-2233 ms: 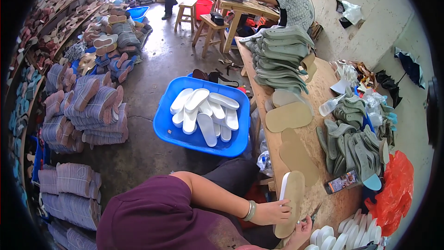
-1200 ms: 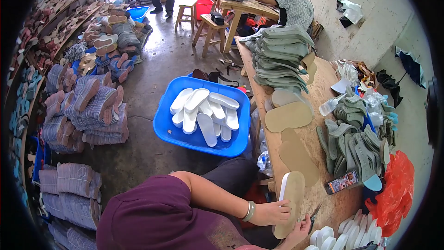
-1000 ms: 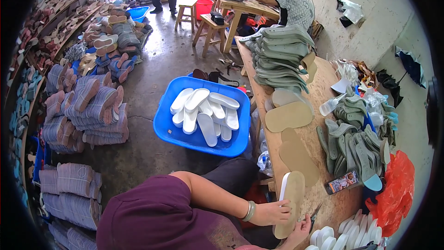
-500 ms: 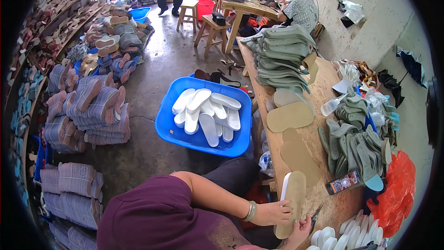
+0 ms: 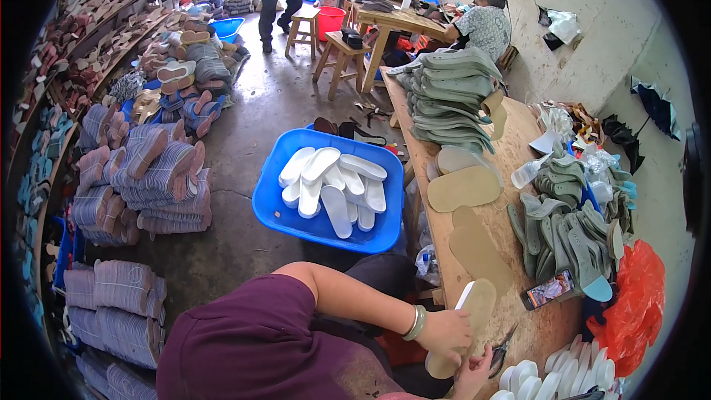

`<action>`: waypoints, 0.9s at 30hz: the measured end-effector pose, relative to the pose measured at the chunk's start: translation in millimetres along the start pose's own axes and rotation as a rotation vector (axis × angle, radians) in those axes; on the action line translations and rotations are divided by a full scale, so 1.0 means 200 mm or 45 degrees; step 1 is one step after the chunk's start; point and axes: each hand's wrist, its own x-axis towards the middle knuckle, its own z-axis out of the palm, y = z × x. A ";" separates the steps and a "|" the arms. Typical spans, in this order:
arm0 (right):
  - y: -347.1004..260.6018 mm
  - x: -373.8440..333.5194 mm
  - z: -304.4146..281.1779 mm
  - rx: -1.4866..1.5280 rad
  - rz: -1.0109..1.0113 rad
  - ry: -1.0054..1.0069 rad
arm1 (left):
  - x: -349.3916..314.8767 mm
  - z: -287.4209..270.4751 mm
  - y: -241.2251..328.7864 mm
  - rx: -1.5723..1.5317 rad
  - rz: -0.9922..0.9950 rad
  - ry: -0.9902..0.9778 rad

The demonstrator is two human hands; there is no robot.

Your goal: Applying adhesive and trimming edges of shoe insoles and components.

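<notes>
While L hand [image 5: 447, 332] curls fingers over an oblong tan-topped white sole [image 5: 481, 304], R hand [image 5: 472, 374] sits alongside, can't tell if pinching tbh.

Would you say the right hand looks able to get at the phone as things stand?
Probably yes: between the right hand and the phone there seem to be only the dark-handled tool and bare table.
</notes>
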 end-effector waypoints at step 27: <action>-0.10 0.63 0.17 0.856 0.059 -0.426 | 0.15 -0.12 -0.32 -0.416 -0.658 0.404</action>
